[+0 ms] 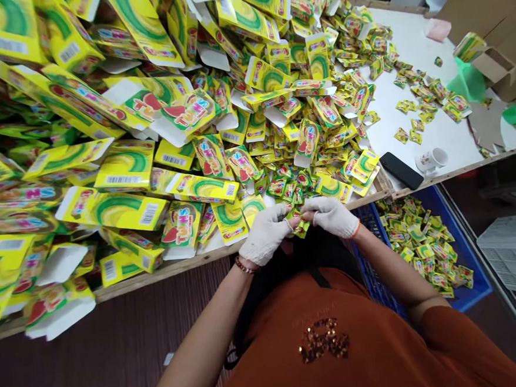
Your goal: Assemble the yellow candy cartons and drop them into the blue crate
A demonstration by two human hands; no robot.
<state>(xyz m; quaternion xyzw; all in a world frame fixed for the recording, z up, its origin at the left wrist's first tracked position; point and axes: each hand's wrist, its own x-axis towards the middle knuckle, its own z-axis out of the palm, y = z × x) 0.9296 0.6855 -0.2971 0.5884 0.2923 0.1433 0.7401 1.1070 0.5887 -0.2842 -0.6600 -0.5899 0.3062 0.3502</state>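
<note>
My left hand (267,234) and my right hand (331,216) meet at the table's front edge, both in white gloves with some fingertips bare. Pinched between them is a small green and yellow candy packet (303,228). Several green and red packets (290,188) lie just beyond my fingers. Around these, yellow cardboard boxes (238,162) with a watermelon print are heaped, some with white end flaps open. The fingers partly cover the packet.
A black phone (401,170) and a white mug (432,159) stand on the white table (387,111) to the right, near loose packets (425,96) and a green scoop-like piece (466,81). Below right, a blue crate (479,284) holds many packets. Boxes overhang the wooden edge (158,276) at left.
</note>
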